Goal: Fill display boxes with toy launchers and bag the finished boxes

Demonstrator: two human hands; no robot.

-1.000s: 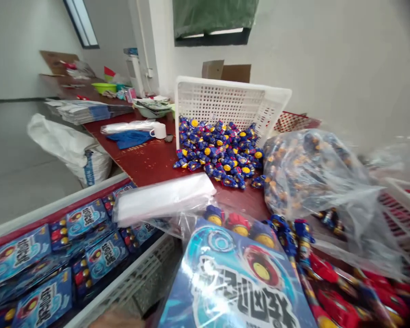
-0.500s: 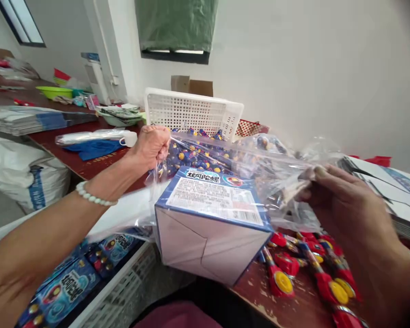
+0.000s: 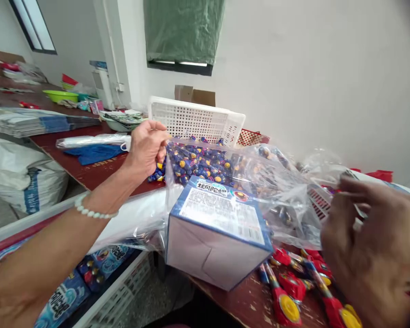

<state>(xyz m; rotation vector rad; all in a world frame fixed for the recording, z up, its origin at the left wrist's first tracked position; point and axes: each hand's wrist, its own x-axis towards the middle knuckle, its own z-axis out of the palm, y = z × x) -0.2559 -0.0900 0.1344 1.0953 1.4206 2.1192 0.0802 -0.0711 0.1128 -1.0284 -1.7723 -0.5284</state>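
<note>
Right hand (image 3: 372, 246), too blurred to tell its grip; blue box (image 3: 218, 232) at the near edge of the desk (image 3: 248, 298); left hand (image 3: 148, 148) pinching a clear bag (image 3: 172, 180), seemingly to keep its rim raised; white basket (image 3: 196, 122) beyond.

A blue printed box (image 3: 218, 232), pale end nearest, sits in a clear bag (image 3: 171, 171).

Worn red table (image 3: 89, 176), blue cloth (image 3: 96, 154), red-and-yellow toys (image 3: 291, 288), tipped white basket (image 3: 191, 104)
</note>
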